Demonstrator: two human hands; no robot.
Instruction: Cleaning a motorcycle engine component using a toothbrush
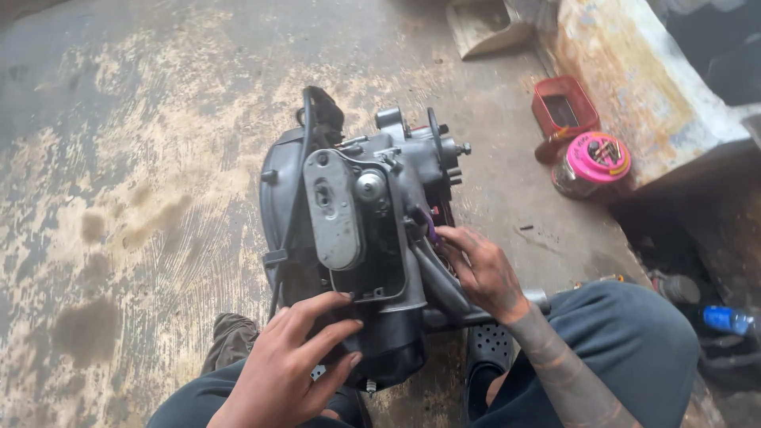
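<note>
We see the engine (357, 238) standing on the stained concrete floor (135, 182), between the person's knees. Our left hand (289, 364) lies flat on the engine's lower dark cover, fingers spread and released, gripping nothing. Our right hand (483, 269) reaches into the engine's right side, fingertips curled at a small purple part (432, 231); we cannot tell whether they pinch it. On the engine's near face sits a grey oblong plate (333, 210), and a black hose (305, 170) runs along the engine's left edge. Well right of the engine stand a red tray (563, 107) and a pink-lidded jar (596, 162); a blue bottle (728, 319) lies farther right.
</note>
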